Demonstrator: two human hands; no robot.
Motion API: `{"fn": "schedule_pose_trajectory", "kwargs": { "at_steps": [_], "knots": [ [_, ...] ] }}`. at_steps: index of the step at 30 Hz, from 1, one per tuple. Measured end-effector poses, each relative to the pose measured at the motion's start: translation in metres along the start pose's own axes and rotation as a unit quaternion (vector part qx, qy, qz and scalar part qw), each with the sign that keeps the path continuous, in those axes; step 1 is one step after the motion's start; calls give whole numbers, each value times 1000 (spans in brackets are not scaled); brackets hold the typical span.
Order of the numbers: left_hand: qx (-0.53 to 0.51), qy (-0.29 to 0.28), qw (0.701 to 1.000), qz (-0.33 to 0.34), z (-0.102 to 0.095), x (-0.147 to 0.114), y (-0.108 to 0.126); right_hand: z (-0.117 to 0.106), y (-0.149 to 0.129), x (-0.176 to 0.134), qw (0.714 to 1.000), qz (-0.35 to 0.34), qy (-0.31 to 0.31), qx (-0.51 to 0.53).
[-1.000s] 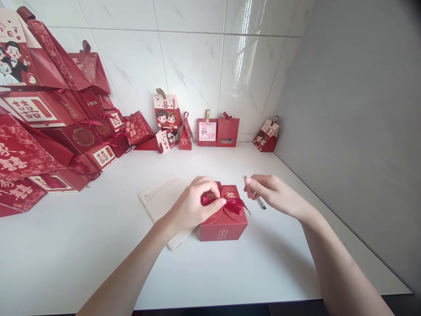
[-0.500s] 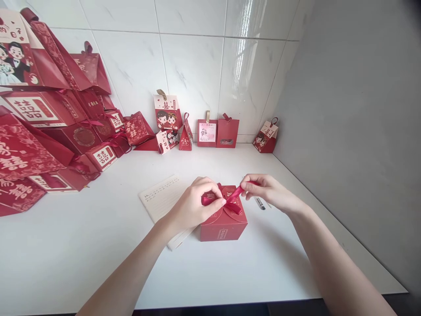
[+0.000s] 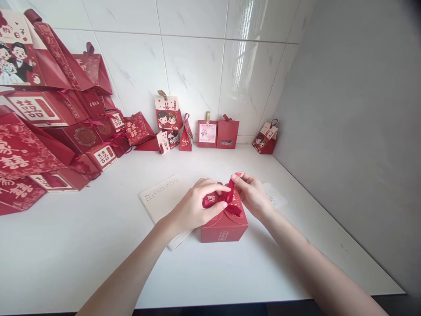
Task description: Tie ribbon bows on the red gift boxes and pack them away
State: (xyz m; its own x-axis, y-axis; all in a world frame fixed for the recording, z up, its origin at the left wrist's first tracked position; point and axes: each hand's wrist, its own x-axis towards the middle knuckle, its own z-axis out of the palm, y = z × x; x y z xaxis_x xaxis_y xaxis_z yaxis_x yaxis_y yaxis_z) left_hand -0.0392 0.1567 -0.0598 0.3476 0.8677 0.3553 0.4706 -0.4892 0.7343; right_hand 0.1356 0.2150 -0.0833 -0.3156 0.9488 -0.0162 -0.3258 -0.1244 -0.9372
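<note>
Left hand (image 3: 197,204): we have thumb and forefinger slightly parted at the red ribbon (image 3: 234,210), thumb by its knot, forefinger against its raised strip; how firmly they grip, we cannot tell.
Right hand (image 3: 253,194): we pinch the upper end of that strip between closed fingertips, just above and right of the other grip.
Red box (image 3: 223,234): it sits directly beneath both our grips on the white table (image 3: 98,267), the ribbon across its top.
Notebook (image 3: 159,193): we see its handwritten page left of our grips, partly covered by our hand and wrist.
Paper (image 3: 279,197): it lies just right of our pinching grip, partly hidden.
Box pile (image 3: 83,137): red boxes stand stacked well left of our grips.
Tiled wall (image 3: 194,61): beyond our grips, smaller boxes (image 3: 227,134) line its foot.
</note>
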Motion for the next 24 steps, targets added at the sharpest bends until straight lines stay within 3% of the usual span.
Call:
{"fn": "schedule_pose_trajectory", "kwargs": {
  "at_steps": [10,15,17,21,24],
  "knots": [
    [-6,-42,999,19,2,0,2,-4,1,4,994,101,-36,-38],
    [1,-21,1000,10,4,-1,2,-13,-23,-5,978,9,68,-197],
    [8,-6,1000,9,5,-2,3,-20,-39,-15,954,11,12,-299],
    [20,18,1000,12,6,-2,4,-25,-63,-35,890,117,-169,-407],
    [24,30,999,13,8,-2,3,-20,-65,-41,861,148,-202,-443]
  ]
}}
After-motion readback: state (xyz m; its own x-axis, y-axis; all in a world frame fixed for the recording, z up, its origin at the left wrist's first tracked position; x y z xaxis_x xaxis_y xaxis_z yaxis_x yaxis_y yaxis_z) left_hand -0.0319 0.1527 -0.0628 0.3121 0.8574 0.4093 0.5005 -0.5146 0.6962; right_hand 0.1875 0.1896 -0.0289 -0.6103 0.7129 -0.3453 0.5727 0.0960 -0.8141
